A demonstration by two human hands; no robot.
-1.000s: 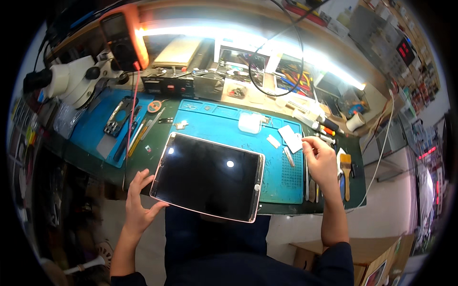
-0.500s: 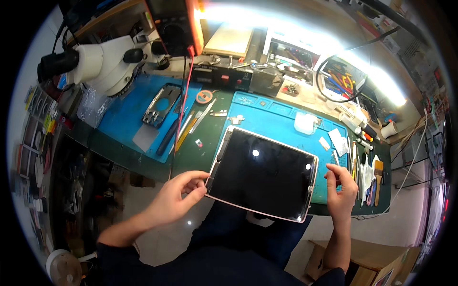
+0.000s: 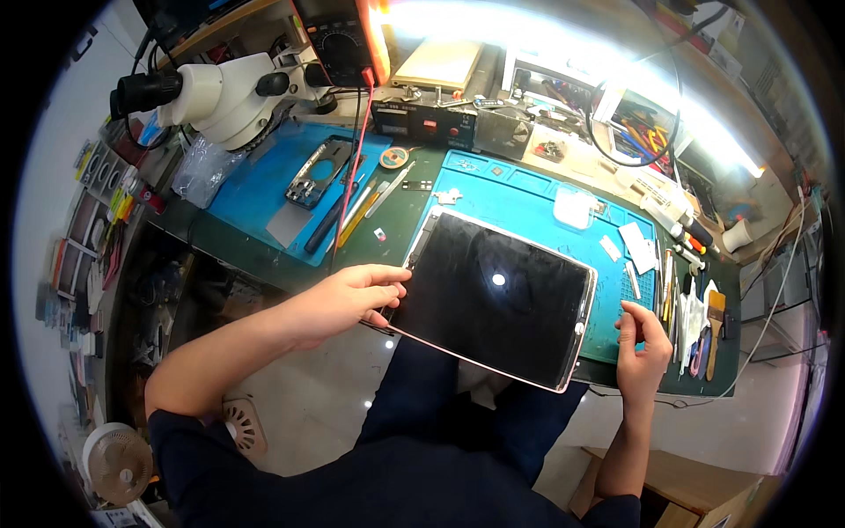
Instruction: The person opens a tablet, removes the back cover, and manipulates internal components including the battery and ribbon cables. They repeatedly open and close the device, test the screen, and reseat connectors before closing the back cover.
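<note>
- Left hand (image 3: 356,297) grips the black-screened tablet (image 3: 493,308) by its left edge, fingers curled narrow!
- And there's the tablet, aslant over the near edge of the blue mat (image 3: 519,204).
- Right hand (image 3: 644,352) hovers beside its right end, fingers bent close; whether they pinch anything, I can't tell.
- White card (image 3: 637,247) lies beyond.

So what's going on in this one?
A person at a green workbench has the left hand at the left edge of a dark-screened tablet, which extends past the bench's front edge in view. The right hand, fingers curled, is apart from the tablet, off its right side.
</note>
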